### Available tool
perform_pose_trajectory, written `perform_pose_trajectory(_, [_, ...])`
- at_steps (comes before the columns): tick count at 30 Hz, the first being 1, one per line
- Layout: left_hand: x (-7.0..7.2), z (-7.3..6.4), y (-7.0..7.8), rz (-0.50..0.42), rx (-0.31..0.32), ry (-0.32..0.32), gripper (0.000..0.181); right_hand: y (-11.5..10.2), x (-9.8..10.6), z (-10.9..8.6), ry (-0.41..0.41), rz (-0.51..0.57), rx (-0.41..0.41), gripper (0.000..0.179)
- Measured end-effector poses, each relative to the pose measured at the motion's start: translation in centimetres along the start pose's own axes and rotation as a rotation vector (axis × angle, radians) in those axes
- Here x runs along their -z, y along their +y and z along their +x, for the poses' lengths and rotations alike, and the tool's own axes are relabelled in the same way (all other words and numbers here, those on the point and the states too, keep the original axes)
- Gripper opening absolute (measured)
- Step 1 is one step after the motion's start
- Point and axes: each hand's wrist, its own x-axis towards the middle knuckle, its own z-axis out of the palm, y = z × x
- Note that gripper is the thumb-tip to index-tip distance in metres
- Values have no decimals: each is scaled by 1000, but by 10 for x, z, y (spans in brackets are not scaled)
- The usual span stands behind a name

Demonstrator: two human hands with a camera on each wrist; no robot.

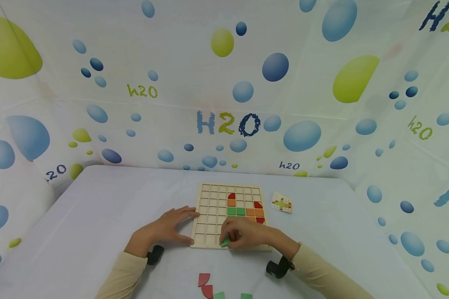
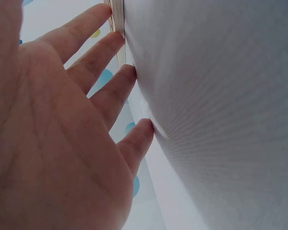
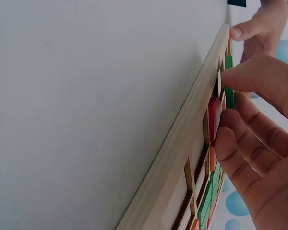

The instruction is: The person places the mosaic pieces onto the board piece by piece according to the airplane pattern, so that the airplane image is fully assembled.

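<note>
A wooden grid board [image 1: 210, 227] lies on the table, with green, orange and red flat tiles set in some squares. My left hand [image 1: 166, 227] rests at its left side, fingers spread, fingertips along the edge and thumb at the near corner. Over the board's near part, my right hand [image 1: 244, 233] pinches a green tile [image 3: 229, 62] between thumb and fingers; the tile stands on edge or tilted. Beside those fingers, a red tile [image 3: 214, 120] shows in the right wrist view. The right hand hides some of the board's near squares.
Right of the board lies a small pattern card [image 1: 282, 202]. Loose pieces lie near the table's front: red quarter-round tiles [image 1: 204, 279] and green tiles [image 1: 246, 296]. A printed curtain [image 1: 179, 104] rises behind the table [image 1: 116, 199].
</note>
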Motion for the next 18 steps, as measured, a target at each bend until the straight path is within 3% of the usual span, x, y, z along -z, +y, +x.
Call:
perform_pose_trajectory(11, [2, -1, 3, -11, -20, 1, 78, 11, 5, 7, 122, -38, 29, 14])
perform_pose_trajectory(18, [2, 0, 1, 6, -15, -3, 78, 17, 5, 10, 161, -40, -2, 13])
